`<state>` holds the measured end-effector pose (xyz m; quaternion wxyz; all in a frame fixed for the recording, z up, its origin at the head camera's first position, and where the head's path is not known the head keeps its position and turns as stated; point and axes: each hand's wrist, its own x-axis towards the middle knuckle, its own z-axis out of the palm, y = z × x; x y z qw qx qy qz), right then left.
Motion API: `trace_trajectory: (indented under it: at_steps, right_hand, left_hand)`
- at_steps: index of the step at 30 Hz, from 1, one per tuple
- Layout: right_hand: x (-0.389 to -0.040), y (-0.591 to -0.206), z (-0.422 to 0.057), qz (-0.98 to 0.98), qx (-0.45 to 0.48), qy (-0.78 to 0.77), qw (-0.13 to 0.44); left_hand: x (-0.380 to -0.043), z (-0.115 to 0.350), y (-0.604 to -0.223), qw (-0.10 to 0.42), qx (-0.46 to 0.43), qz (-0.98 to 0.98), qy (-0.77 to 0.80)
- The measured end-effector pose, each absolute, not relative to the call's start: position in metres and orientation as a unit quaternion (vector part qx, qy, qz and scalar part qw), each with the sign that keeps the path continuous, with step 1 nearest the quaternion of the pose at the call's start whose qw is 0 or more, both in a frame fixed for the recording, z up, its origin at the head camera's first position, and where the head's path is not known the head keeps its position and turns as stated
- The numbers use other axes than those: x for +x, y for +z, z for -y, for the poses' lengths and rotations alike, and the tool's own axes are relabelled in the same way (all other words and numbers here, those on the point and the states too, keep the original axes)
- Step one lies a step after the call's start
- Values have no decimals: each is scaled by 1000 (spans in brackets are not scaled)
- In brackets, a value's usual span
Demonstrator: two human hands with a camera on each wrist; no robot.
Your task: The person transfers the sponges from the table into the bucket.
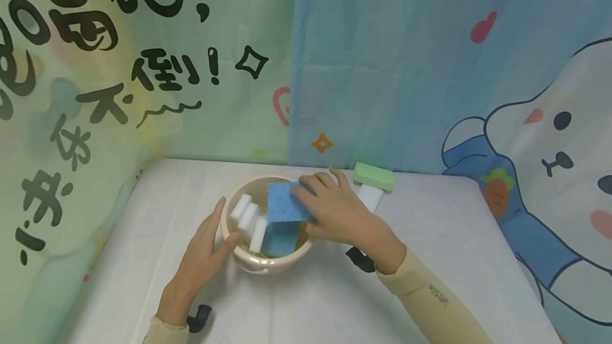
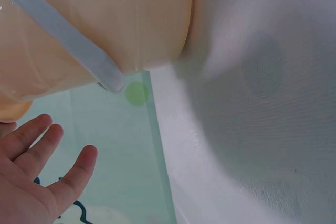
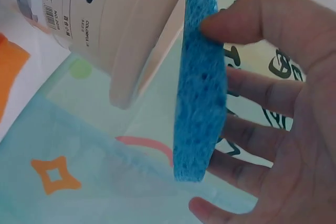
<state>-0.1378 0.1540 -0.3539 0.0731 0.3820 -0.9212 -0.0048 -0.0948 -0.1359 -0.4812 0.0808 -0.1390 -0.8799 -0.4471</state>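
Observation:
A cream bucket (image 1: 273, 265) stands on the white table, with several white sponge blocks (image 1: 248, 221) and a darker blue sponge (image 1: 281, 240) inside. Over its right side, my right hand (image 1: 334, 208) pinches a light blue sponge (image 1: 282, 201). The right wrist view shows the thumb on one face of this blue sponge (image 3: 200, 93), its pores visible, and fingers on the other. At the bucket's left rim is my left hand (image 1: 205, 248), its thumb right at the rim. In the left wrist view the left hand (image 2: 39, 174) has extended, spread fingers below the bucket (image 2: 131, 19).
Behind my right hand, a green sponge (image 1: 374, 175) lies partly over a white block (image 1: 370, 196). A grey-white handle (image 2: 68, 35) hangs along the bucket's side. An orange piece (image 3: 11, 72) shows in the right wrist view. A printed curtain (image 1: 382, 94) stands behind the table (image 1: 430, 238).

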Motion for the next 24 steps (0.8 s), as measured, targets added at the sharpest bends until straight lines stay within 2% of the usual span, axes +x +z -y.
trace_trajectory:
  at_steps: [9,19,24]
  right_hand:
    - [-139,-356,-143,915,375,-62,135]
    - [-152,-363,-124,899,403,-119,124]
    - [-154,-367,-120,894,409,-113,144]
  left_hand:
    - [-94,137,-480,81,-140,881,-445]
    - [-95,138,-480,80,-140,884,-440]
    - [-95,138,-479,81,-139,884,-439]
